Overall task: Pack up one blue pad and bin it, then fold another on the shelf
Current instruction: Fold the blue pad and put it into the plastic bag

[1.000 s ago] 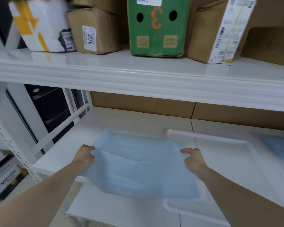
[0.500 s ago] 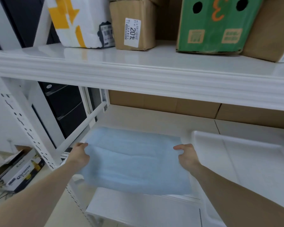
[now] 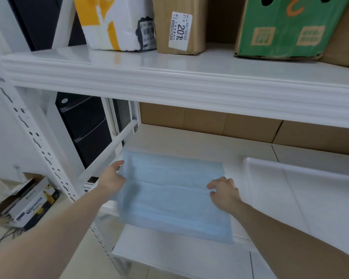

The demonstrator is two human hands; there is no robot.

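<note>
The white metal shelving unit [image 3: 169,85] fills most of the view, its glossy upper board running off both sides and its perforated upright [image 3: 28,133] slanting down at left. On that upper board stand 4 packages, all cut off at the top: a green cardboard box [image 3: 286,31] with an orange figure only partly visible, a brown cardboard box [image 3: 177,27] with a white label, a white foam parcel [image 3: 113,23] taped in yellow, and a plain brown carton [image 3: 343,45] clipped by the right edge. On the lower board, a white plastic tray [image 3: 302,190] with a raised rounded rim lies at right, its far side out of frame. The thin pale blue rectangular pad [image 3: 169,194] lies spread flat at the lower board's left end, creased across, its near edge drooping past the board's front. The left hand [image 3: 113,178] pinches its left edge, fingers hidden beneath. The right hand [image 3: 224,192] holds the right edge with curled fingers. A Corona carton [image 3: 28,204] sits on the floor, blurred.
</note>
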